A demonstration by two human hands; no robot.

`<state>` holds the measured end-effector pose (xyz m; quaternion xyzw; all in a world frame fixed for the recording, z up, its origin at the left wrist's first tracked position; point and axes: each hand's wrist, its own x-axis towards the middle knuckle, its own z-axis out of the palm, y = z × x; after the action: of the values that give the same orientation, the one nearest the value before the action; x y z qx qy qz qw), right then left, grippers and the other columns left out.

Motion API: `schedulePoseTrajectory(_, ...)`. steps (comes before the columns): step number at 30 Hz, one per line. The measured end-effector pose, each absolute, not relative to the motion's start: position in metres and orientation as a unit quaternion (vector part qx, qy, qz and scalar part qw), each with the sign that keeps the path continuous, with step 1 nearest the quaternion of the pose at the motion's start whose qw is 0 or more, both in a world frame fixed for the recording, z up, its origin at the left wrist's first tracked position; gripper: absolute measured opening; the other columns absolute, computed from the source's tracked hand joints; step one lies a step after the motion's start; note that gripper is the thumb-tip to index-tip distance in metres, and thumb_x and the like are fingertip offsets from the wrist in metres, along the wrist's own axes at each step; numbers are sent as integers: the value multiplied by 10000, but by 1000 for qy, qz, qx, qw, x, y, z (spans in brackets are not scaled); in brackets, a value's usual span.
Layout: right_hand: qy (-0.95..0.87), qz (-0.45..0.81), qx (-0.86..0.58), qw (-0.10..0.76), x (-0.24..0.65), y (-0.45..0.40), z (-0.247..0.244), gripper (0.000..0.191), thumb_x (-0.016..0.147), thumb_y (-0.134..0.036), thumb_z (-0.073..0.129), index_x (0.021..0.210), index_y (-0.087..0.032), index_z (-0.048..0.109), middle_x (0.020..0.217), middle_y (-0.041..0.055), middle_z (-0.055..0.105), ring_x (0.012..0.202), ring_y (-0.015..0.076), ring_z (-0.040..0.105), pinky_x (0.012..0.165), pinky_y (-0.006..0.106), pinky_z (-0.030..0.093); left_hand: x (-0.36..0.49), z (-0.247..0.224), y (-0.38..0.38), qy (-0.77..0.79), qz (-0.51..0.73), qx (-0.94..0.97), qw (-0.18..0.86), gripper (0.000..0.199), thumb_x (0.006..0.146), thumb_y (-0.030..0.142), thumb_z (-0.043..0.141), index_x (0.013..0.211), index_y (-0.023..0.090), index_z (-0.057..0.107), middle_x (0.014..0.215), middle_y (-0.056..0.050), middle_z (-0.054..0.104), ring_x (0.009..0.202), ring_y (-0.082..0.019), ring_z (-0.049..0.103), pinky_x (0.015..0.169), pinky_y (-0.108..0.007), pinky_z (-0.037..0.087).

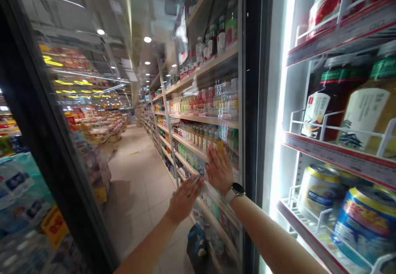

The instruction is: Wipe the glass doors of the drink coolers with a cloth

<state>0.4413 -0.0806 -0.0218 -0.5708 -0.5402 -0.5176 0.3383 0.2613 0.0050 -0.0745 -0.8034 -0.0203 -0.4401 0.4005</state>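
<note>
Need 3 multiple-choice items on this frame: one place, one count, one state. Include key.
1. Where is the watch?
A) left wrist
B) right wrist
C) on a shelf

2. How many hands show?
A) two
B) one
C) three

3. How do the hands stand?
A) clenched fists
B) wrapped round a bottle
C) open, fingers spread

1: B, it sits just behind the right hand.
2: A, only the right hand and the left hand appear.
3: C, both lie flat against the glass door, holding nothing.
</note>
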Motion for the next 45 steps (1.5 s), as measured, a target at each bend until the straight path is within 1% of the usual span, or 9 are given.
schedulePoseTrajectory(3,-545,-511,-566,349,440,-80,-22,643,953,-196,372,1555,-92,172,1537,140,407,1473,220,267,1223,459,161,254,-90,6,5,-406,-816,412,486,921,77,377,1376,183,513,1514,-5,423,1458,-179,273,1231,-341,223)
schedulePoseTrajectory(7,-550,-505,-562,356,442,-82,-21,699,953,-188,382,1568,-109,57,1528,149,417,1457,233,309,1217,477,188,264,-45,5,-4,-398,-827,396,495,928,88,390,1411,161,469,1503,-49,446,1470,-208,241,1209,-367,284)
schedulePoseTrajectory(16,-620,-390,-450,510,416,-97,-25,675,942,-94,284,1571,-260,103,1619,68,247,1467,209,297,1151,440,390,288,7,2,-8,-502,-815,290,660,943,154,409,1544,164,138,1549,-147,358,1475,-246,233,1125,-465,421)
schedulePoseTrajectory(22,-615,-311,-501,524,366,-97,-20,619,1002,-219,267,1571,-145,38,1624,137,200,1479,233,263,1132,440,414,255,27,-9,31,-460,-876,140,758,941,321,318,1537,91,-90,1602,-209,182,1466,-235,266,1122,-407,415)
schedulePoseTrajectory(29,-527,-359,-618,459,326,-79,-20,813,933,-483,518,1560,-115,154,1618,208,162,1499,359,141,1162,600,262,203,47,11,-139,-515,-791,299,617,951,276,395,1540,252,211,1591,-96,263,1488,-293,180,1208,-582,136)
schedulePoseTrajectory(33,-524,-411,-606,435,345,-72,12,728,945,-380,509,1565,-198,174,1630,164,154,1500,356,132,1160,619,237,197,41,19,-170,-490,-772,368,665,935,357,502,1534,260,229,1587,-96,253,1490,-286,169,1224,-532,111)
schedulePoseTrajectory(38,-486,-432,-589,479,396,-83,63,713,986,-298,356,1571,-138,-19,1631,168,137,1514,300,100,1191,597,198,197,39,18,-167,-498,-766,370,684,922,366,533,1531,261,240,1585,-81,260,1491,-265,167,1234,-490,107)
schedulePoseTrajectory(41,-500,-411,-599,471,409,-94,12,729,976,-265,346,1565,-129,-61,1624,167,171,1512,294,118,1186,595,234,198,39,18,-167,-503,-760,375,687,918,374,542,1529,260,248,1588,-77,252,1491,-264,173,1236,-484,105)
schedulePoseTrajectory(45,-495,-382,-641,445,406,-112,-133,732,957,-223,381,1573,-162,-10,1626,156,176,1501,319,164,1137,618,337,200,39,18,-166,-515,-757,366,692,919,375,543,1530,274,234,1589,-66,247,1489,-267,183,1233,-495,116)
